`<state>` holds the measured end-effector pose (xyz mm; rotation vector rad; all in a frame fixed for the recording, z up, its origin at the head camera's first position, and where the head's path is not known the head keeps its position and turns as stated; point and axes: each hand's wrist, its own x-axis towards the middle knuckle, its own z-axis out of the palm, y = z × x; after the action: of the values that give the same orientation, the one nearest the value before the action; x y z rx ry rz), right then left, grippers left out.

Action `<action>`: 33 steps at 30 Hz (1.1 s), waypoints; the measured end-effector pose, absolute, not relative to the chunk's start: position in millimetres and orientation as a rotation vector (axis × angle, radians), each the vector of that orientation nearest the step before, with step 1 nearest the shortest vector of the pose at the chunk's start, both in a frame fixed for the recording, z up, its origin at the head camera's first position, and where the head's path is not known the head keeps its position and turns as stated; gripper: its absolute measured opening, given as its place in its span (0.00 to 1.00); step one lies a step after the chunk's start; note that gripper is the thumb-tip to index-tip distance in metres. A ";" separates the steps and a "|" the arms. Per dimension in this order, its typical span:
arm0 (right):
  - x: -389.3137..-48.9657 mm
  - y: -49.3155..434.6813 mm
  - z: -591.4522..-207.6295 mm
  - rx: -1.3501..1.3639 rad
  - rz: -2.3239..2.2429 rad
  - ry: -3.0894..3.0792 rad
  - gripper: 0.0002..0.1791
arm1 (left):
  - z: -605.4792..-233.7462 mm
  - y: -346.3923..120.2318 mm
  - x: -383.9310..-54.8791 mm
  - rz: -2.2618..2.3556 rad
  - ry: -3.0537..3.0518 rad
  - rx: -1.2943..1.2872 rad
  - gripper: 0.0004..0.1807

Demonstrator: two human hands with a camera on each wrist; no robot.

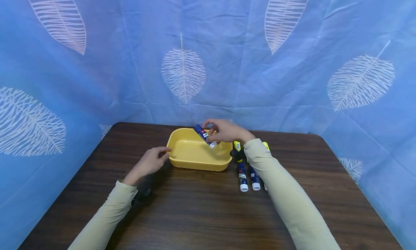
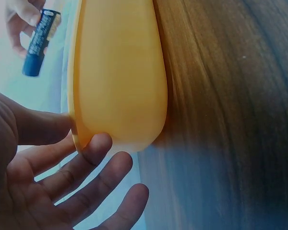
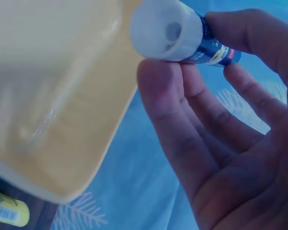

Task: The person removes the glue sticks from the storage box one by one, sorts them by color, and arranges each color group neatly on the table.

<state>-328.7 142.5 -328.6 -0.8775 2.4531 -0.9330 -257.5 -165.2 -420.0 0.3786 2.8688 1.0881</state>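
My right hand holds a dark blue glue stick between thumb and fingers, tilted over the back right part of a yellow plastic basin. In the right wrist view, the white end of the glue stick faces the camera. On the basin's left end, my left hand pinches the rim, its thumb and fingertips on either side and the other fingers spread. No contents show in the basin.
Right of the basin lie blue glue sticks with white ends and yellow-ended sticks, partly covered by the right sleeve. The dark wooden table meets a blue leaf-patterned cloth behind.
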 end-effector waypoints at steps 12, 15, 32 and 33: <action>-299.3 192.3 -329.4 -0.745 -1.128 2.533 0.27 | -420.7 -165.3 -256.3 1.092 2.874 0.375 0.19; -289.7 203.7 -330.2 -0.708 -1.147 2.562 0.28 | -420.6 -165.3 -255.7 1.095 2.868 0.378 0.19; -232.5 287.7 -349.8 -0.432 -1.122 2.782 0.30 | -418.3 -161.8 -254.1 1.100 2.872 0.359 0.19; -229.0 291.8 -350.5 -0.420 -1.114 2.789 0.30 | -418.1 -161.7 -253.6 1.100 2.870 0.356 0.19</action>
<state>-229.0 291.8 -350.5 -0.4204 2.7886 -1.1143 -253.6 -161.7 -418.1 0.3562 2.8701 1.0995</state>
